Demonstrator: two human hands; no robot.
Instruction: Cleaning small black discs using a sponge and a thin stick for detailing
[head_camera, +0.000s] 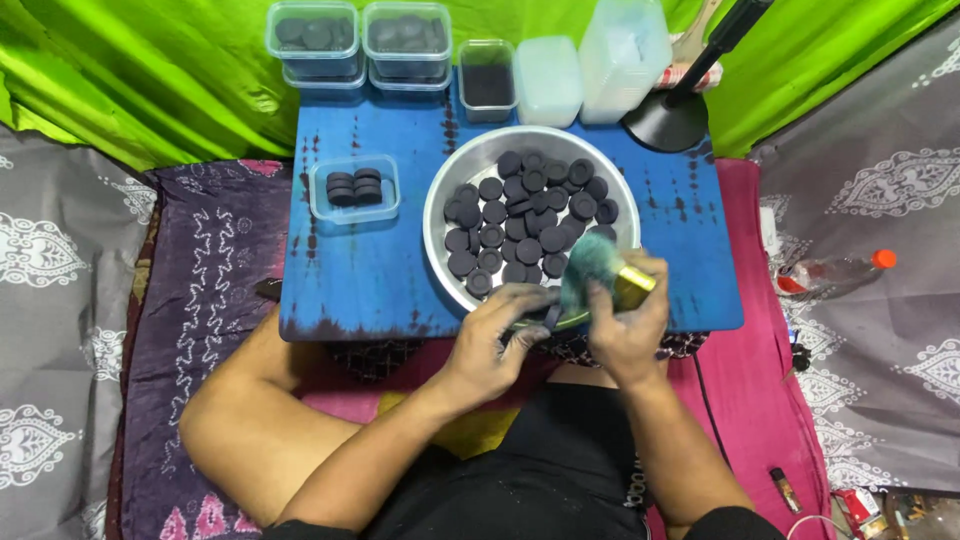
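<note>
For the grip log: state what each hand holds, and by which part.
The right hand holds a brush by its gold ferrule. The left hand seems to pinch a small dark disc; exact grip unclear.

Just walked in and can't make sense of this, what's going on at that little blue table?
A seated person works a teal brush with the right hand against something small pinched in the left hand, at the rim of a metal bowl full of black discs. A small clear tub beside it holds a few more.
</note>
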